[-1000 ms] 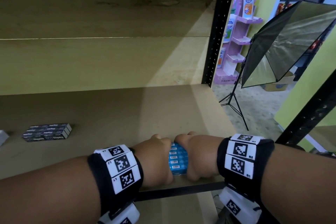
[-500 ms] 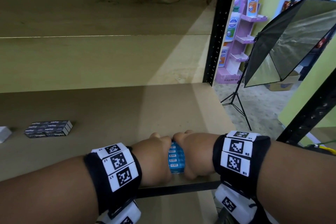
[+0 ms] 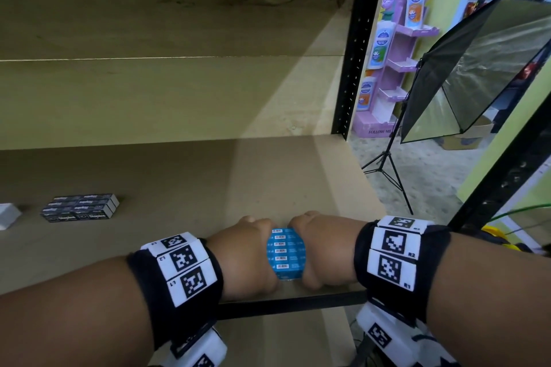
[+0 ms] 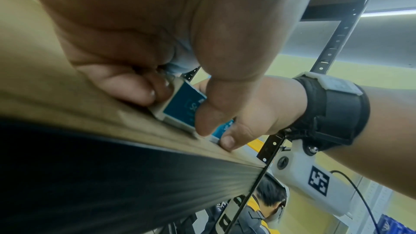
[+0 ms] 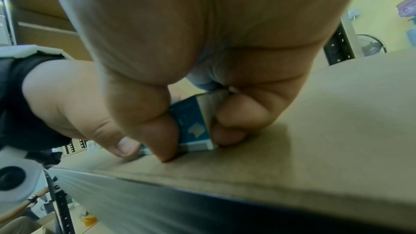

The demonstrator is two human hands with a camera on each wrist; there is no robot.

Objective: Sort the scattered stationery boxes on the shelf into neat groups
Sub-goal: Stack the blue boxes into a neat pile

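Head view: left hand (image 3: pixel 249 256) and right hand (image 3: pixel 323 250) squeeze a row of blue boxes (image 3: pixel 286 253) between them at the front edge of the shelf (image 3: pixel 185 182), barcoded faces up; black staple boxes (image 3: pixel 80 207) and a white box (image 3: pixel 7 214) lie well apart to the left. Wrist views add what it hides: curled fingers (image 4: pixel 133 84) and thumb (image 5: pixel 157 131) pinching the row's ends, its base on the board.

To your right you see a black shelf post (image 3: pixel 354 48), a purple display stand (image 3: pixel 390 68), a softbox light (image 3: pixel 477 68) on a tripod (image 3: pixel 387 170) and yellow-green walls (image 3: pixel 501 164).
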